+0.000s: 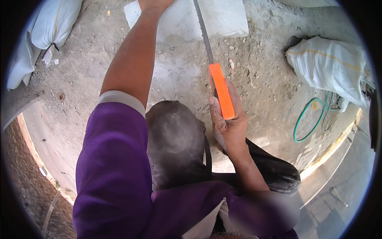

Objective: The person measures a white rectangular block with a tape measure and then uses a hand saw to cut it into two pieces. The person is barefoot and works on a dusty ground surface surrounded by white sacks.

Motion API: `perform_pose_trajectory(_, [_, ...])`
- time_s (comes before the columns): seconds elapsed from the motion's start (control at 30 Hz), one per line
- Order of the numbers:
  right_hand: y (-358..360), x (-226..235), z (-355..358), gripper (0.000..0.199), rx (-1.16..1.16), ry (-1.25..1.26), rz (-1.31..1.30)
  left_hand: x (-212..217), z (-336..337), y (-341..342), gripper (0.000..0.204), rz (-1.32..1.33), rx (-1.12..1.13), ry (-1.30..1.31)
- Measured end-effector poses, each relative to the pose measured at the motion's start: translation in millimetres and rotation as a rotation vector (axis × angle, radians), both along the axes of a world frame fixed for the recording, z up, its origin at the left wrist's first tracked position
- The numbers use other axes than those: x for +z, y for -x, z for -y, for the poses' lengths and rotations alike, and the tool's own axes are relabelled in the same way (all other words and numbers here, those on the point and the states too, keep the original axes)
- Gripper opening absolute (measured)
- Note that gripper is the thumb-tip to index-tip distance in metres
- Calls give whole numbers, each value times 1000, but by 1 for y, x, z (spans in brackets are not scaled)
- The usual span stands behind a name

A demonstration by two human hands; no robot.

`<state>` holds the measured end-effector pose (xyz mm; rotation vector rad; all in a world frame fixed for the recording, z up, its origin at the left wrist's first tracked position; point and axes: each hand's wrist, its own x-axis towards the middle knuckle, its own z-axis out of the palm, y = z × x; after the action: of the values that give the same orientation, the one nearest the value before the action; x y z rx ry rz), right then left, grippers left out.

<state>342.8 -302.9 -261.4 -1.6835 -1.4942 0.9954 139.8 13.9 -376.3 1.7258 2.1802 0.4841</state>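
Observation:
My right hand (232,123) is wrapped round the orange handle (221,91) of a hand saw. From there the narrow grey saw blade (203,34) runs away from me, over a pale white-grey slab (225,18) at the top of the view. The blade's toothed edge faces left, and its far end is cut off by the frame. Left of the blade, my left hand (156,4) reaches the slab at the upper edge. Only the back of that hand and the wrist show; the fingers are out of frame.
Dusty ground (179,75) with small rubble lies under the slab. White sacks (55,28) lean at the upper left, and another full sack (328,65) lies at the right. A green hose (296,129) loops below it. My bent knee (175,135) is between my arms.

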Motion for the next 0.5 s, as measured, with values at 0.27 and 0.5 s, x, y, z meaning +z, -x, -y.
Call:
perform_pose_trajectory(0.27, [-9, 14, 18, 46, -10, 138, 42, 0, 0, -5, 83, -49, -12, -15])
perform_pose_trajectory(0.5, [8, -12, -30, 43, -58, 119, -18, -9, -3, 5, 75, -69, -1, -24])
